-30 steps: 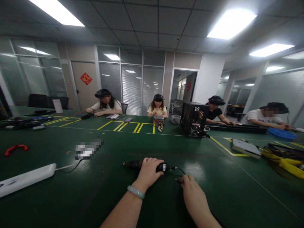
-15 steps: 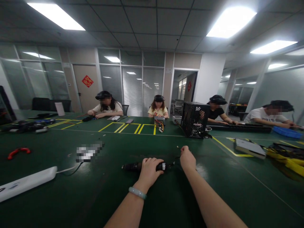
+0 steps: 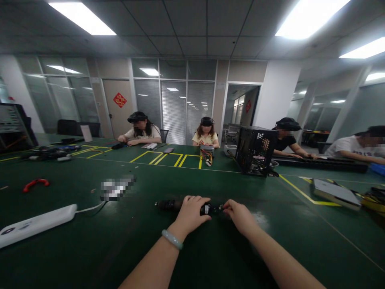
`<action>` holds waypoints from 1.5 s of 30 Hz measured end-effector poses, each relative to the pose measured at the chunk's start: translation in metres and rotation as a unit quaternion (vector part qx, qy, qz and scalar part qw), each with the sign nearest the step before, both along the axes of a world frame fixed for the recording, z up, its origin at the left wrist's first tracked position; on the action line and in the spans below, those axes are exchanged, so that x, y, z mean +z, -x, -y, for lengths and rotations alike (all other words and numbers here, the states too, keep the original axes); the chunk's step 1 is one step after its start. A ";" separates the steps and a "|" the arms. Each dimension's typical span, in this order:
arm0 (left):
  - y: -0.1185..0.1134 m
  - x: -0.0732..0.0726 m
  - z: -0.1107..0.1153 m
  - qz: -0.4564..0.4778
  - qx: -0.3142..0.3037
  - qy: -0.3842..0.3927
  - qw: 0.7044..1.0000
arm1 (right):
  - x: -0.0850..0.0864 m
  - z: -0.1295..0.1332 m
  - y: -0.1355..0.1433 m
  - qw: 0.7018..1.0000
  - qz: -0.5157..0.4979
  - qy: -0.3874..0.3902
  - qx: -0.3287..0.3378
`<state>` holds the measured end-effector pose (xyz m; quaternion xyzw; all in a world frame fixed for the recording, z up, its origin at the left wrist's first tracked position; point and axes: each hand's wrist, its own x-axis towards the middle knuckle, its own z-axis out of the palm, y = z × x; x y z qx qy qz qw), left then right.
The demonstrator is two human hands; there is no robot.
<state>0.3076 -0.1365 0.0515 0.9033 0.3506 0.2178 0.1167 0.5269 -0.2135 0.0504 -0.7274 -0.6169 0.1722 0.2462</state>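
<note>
On the green table lies a long black bundle (image 3: 168, 205) that looks like a wrapped cable, with a small metallic tip at its left end and a white label near its right end. My left hand (image 3: 192, 210) is curled over its middle, pressing it to the table, and covers part of it. At the right end my right hand (image 3: 236, 212) pinches a thin dark strand (image 3: 220, 207) close to the bundle. What exactly the strand is, a cable end or a tie, is too small to tell.
A white power strip (image 3: 39, 224) and a red curved handle (image 3: 36, 184) lie to the left. Ahead stands a black computer case (image 3: 255, 150); a flat silver box (image 3: 335, 193) is at right. Several people sit across the table, one (image 3: 141, 132) at far left.
My right hand has come down and left, bringing its pinched fingers to the bundle's right end. My left hand stays on the bundle. The view has turned slightly left.
</note>
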 end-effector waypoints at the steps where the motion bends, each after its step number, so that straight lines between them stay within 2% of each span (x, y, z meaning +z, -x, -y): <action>1: -0.005 0.002 0.002 -0.006 -0.013 -0.014 1.000 | -0.001 -0.001 0.001 1.000 0.000 0.000 0.007; 5: -0.027 0.006 0.005 -0.046 -0.033 -0.028 0.998 | -0.001 -0.002 0.001 1.000 0.000 0.010 0.025; 10: -0.042 0.002 0.002 -0.053 -0.039 -0.030 0.997 | 0.008 0.000 0.002 0.998 0.035 0.059 -0.001; 13: -0.038 -0.001 0.001 -0.051 -0.056 -0.031 0.997 | 0.011 0.003 0.005 0.997 0.051 0.055 -0.008; 19: -0.024 0.002 0.006 -0.056 -0.096 -0.026 0.993 | 0.006 0.008 0.005 0.998 0.052 -0.017 0.032; 25: -0.025 0.005 0.009 -0.058 -0.099 -0.033 0.993 | -0.002 0.008 0.010 0.998 0.052 -0.036 -0.008; 31: -0.026 0.003 0.006 -0.060 -0.098 -0.040 0.993 | -0.012 0.010 0.013 0.996 0.048 -0.070 -0.010; 39: -0.025 0.003 0.003 -0.043 -0.111 -0.011 0.993 | -0.006 0.012 0.018 0.997 0.051 -0.056 0.012; 45: -0.025 0.001 0.002 -0.032 -0.110 -0.009 0.993 | -0.008 0.010 0.023 0.996 0.049 -0.069 0.006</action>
